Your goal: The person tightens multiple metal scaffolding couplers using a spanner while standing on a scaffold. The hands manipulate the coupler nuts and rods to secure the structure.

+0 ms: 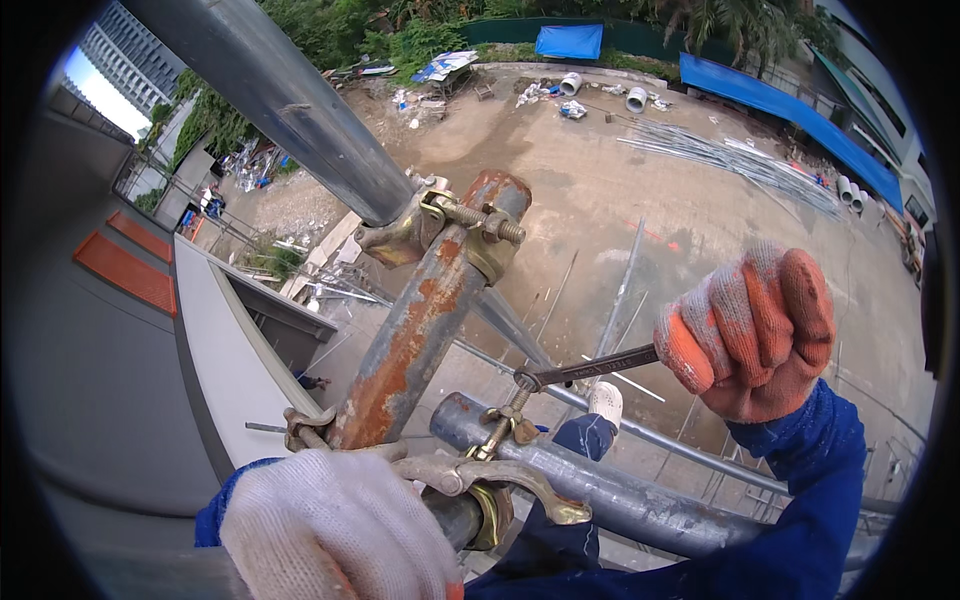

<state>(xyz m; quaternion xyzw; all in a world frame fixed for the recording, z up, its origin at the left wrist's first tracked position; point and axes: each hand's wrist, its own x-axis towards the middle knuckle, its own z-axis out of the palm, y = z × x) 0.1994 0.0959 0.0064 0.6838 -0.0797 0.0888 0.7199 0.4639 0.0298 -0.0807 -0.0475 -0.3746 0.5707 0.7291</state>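
Observation:
In an orange-and-white work glove, my right hand (755,335) is closed round the handle of a wrench (605,366). The wrench's head sits at the end of a threaded bolt (519,397) on a scaffold clamp (525,478). That clamp's curved flap lies swung out over a grey steel pipe (620,488) running to the lower right. My left hand (340,525), gloved too, is wrapped over another pipe (453,516) beside the clamp; its fingertips are hidden. A rusty pipe (410,335) slants upward between my hands, with a second clamp (462,222) near its top.
A thick grey pipe (290,105) slopes in from the upper left. My shoe (605,402) rests on a thin pipe high above the ground. Far below lie a pile of long pipes (740,160) and blue tarps (790,120). A grey wall (90,380) stands at left.

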